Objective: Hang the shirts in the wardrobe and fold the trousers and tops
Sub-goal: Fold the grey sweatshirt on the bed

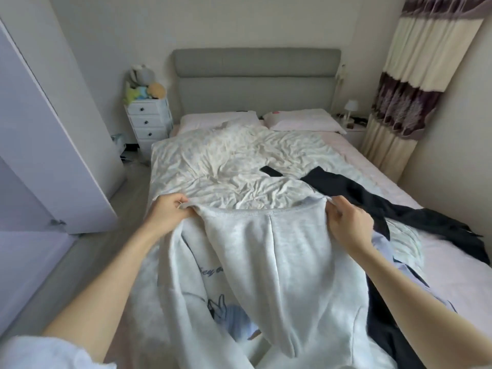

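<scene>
1. A pale grey hooded sweatshirt (pixel 266 262) with a blue cartoon print and cursive lettering hung nearest the camera, its hood facing the person and its lower part falling out of view at the bottom edge.
2. The left hand (pixel 167 214) pinched the sweatshirt's upper left corner with curled fingers, and the right hand (pixel 348 222) pinched the upper right corner the same way, so the top edge stretched between them above the foot of the bed.
3. Just beside the sweatshirt on the right lay a light blue shirt (pixel 383 243), partly covered by a black garment (pixel 386 206) that sprawled across the pink bedsheet (pixel 452 267).
4. Beyond the hands, a crumpled cream patterned duvet (pixel 226 155) covered the middle of the bed, with a flat black phone-like object (pixel 271 171) resting on it.
5. Further back, two pale pink pillows (pixel 303 121) lay against a grey upholstered headboard (pixel 255 67).
6. A white drawer unit (pixel 147 121) topped with soft toys (pixel 143 83) stood left of the headboard, a white wardrobe door (pixel 40 142) stood open at the near left, and a striped cream-and-purple curtain (pixel 415 89) hung on the right.
</scene>
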`<act>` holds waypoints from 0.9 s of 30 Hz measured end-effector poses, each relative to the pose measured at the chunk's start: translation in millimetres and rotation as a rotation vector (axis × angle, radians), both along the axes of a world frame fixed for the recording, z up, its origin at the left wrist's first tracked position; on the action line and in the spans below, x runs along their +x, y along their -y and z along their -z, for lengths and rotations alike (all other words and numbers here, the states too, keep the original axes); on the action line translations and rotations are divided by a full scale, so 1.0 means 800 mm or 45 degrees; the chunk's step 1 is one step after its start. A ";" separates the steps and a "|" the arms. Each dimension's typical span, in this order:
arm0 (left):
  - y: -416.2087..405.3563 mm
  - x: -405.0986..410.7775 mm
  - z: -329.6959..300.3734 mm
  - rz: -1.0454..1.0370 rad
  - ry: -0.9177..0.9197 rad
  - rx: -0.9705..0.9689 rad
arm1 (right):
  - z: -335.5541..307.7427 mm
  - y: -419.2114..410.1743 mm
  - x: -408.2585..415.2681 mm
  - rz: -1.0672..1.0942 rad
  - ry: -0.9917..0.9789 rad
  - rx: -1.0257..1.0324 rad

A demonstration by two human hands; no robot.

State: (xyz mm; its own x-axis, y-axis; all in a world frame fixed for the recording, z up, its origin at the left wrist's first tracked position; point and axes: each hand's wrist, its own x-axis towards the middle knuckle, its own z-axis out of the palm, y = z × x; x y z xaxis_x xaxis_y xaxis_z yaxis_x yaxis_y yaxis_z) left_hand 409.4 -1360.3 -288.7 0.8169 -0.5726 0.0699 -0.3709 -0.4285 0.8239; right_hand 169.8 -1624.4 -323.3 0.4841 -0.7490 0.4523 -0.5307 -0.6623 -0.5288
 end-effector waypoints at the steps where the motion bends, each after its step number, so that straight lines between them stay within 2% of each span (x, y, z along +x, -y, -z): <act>1: 0.032 0.056 0.010 -0.129 0.013 0.012 | 0.003 0.029 0.059 0.038 -0.101 0.078; 4: 0.093 0.159 0.050 -0.214 0.050 0.423 | 0.024 0.085 0.171 0.073 -0.424 0.346; 6: 0.124 0.191 0.091 -0.244 0.068 0.588 | 0.063 0.101 0.215 0.023 -0.547 0.438; 8: 0.142 0.188 0.142 -0.218 0.017 0.649 | 0.117 0.092 0.222 -0.079 -0.624 0.536; 13: 0.155 0.147 0.262 0.042 -0.175 0.737 | 0.230 0.056 0.179 -0.201 -0.820 0.847; 15: 0.161 0.134 0.296 0.192 -0.187 0.745 | 0.258 0.052 0.168 -0.373 -0.928 0.819; 17: 0.173 0.127 0.331 0.374 -0.123 0.813 | 0.283 0.054 0.167 -0.540 -1.104 0.654; 19: 0.184 0.127 0.368 0.551 0.082 0.958 | 0.315 0.061 0.172 -0.608 -1.266 0.430; 21: 0.196 0.131 0.412 0.654 0.299 1.064 | 0.354 0.074 0.183 -0.623 -1.309 0.268; 24: 0.212 0.145 0.446 0.592 0.526 0.981 | 0.385 0.094 0.208 -0.635 -1.182 0.165; 25: 0.223 0.154 0.451 0.526 0.555 0.856 | 0.390 0.107 0.222 -0.620 -1.123 0.190; 27: 0.247 0.173 0.444 0.391 0.468 0.519 | 0.385 0.132 0.257 -0.554 -0.983 0.364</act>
